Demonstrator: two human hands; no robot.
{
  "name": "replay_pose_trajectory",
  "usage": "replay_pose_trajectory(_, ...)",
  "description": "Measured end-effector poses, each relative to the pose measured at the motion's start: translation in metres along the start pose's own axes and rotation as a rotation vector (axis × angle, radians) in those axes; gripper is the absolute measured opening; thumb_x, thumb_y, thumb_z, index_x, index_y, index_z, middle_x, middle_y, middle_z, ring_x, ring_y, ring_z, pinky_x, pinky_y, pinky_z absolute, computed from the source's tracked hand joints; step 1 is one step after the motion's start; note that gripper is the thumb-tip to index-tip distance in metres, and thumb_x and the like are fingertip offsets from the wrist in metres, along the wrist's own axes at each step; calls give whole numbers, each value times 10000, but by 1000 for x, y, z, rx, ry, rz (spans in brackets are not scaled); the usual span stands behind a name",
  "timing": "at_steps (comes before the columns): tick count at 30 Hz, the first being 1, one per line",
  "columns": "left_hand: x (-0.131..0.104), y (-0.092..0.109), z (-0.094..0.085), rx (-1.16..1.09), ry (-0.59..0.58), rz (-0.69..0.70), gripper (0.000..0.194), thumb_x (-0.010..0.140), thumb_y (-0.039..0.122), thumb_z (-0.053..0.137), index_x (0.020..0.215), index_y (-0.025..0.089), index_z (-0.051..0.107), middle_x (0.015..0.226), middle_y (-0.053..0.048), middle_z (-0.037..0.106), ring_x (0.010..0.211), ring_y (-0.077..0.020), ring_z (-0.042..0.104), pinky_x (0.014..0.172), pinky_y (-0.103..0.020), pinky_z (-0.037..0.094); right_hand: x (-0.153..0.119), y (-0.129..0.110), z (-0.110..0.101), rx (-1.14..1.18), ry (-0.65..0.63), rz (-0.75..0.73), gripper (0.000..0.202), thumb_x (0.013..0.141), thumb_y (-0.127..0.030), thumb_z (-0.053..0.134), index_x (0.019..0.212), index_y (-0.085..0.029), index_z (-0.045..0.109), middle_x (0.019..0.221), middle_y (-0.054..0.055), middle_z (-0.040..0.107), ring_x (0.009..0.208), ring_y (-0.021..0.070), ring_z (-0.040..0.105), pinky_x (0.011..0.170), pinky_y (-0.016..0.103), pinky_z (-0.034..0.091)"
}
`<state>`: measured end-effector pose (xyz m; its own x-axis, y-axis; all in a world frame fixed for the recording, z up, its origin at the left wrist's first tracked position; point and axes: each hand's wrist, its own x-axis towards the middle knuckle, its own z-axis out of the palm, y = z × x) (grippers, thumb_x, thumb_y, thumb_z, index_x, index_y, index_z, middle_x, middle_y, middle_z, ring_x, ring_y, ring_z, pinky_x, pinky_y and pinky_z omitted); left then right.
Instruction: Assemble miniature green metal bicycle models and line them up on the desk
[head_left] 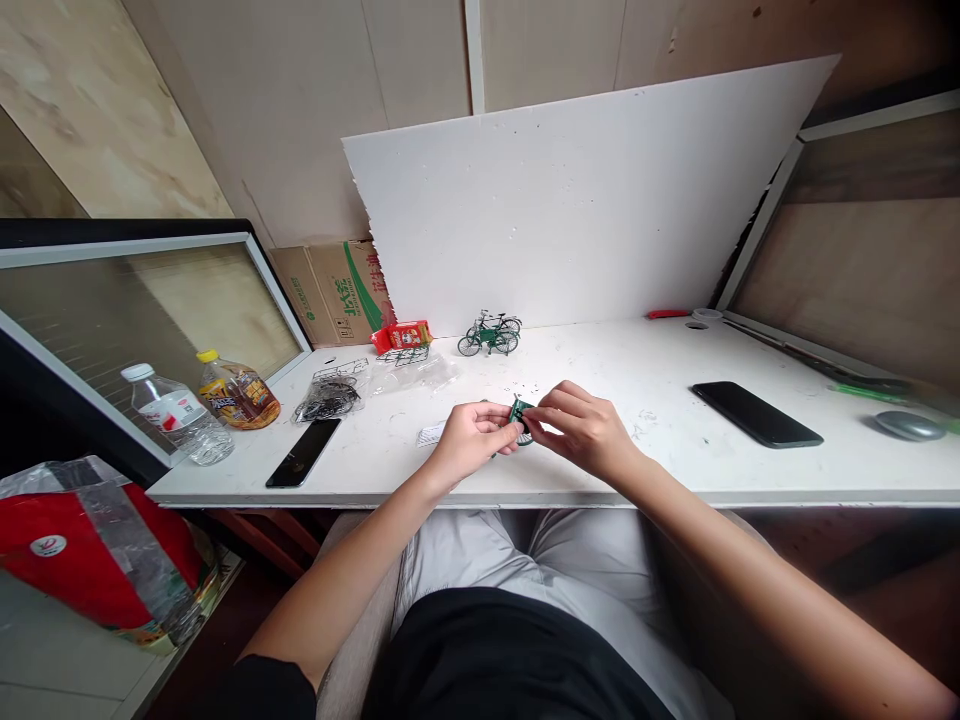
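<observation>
Between my two hands, just above the front of the white table, is a small green model bicycle [517,410], partly covered by fingers. My left hand [480,435] pinches it from the left, thumb and fingers closed. From the right, the fingertips of my right hand [581,425] are closed together on it. A dark wheel shows below the fingertips. Beyond the hands, finished-looking model bicycles [489,335], green and black, stand upright near the white board. A white printed paper [430,434] lies beside my left hand, partly hidden.
To the left lie a phone [304,452], a bag of black parts [330,395], a water bottle [180,415] and a tea bottle [238,390]. A red packet [403,337] sits farther back. On the right are another phone [756,413] and a grey mouse [910,426]. A white board [585,210] leans behind.
</observation>
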<state>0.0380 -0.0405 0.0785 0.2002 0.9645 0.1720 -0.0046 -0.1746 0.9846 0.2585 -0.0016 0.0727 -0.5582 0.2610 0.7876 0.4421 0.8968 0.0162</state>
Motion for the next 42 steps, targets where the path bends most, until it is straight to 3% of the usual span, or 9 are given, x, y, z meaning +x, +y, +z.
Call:
replay_pose_trajectory(5, 0, 0, 1, -2, 4, -21, 360, 821, 334, 882, 1065, 91, 777, 958, -120, 770, 735, -157, 731, 663, -257, 590, 4, -2, -3, 50, 14, 16, 93, 975, -192, 711, 893, -233, 723, 795, 52, 699, 783, 214, 608, 659, 344, 481)
replay_pose_trajectory(14, 0, 2, 1, -51, -4, -67, 330, 806, 322, 895, 1010, 90, 778, 872, -97, 780, 690, -142, 716, 650, -248, 578, 5, -5, -2, -13, -25, 22, 87, 1000, -185, 665, 965, -230, 731, 828, 63, 710, 808, 216, 619, 656, 343, 480)
replay_pose_trajectory(20, 2, 3, -1, -68, -28, -127, 331, 809, 314, 893, 1024, 84, 792, 895, -114, 792, 693, -140, 721, 666, -251, 581, 9, -6, -1, 159, 26, 149, 69, 986, -216, 688, 924, -231, 716, 816, 47, 689, 792, 206, 606, 701, 351, 502)
replay_pose_trajectory(31, 5, -4, -3, -73, -73, -167, 270, 819, 328, 874, 935, 94, 804, 925, -113, 772, 745, -142, 720, 716, -268, 584, 8, -3, -3, 290, -161, 279, 30, 981, -230, 644, 962, -231, 667, 900, 66, 701, 862, 222, 632, 722, 346, 523)
replay_pose_trajectory(42, 4, -4, -3, -93, -94, -181, 284, 810, 325, 883, 944, 84, 816, 932, -119, 778, 764, -146, 723, 758, -280, 597, 9, -2, -2, 498, -204, 489, 139, 956, -319, 658, 894, -201, 698, 892, 60, 709, 815, 189, 639, 662, 299, 496)
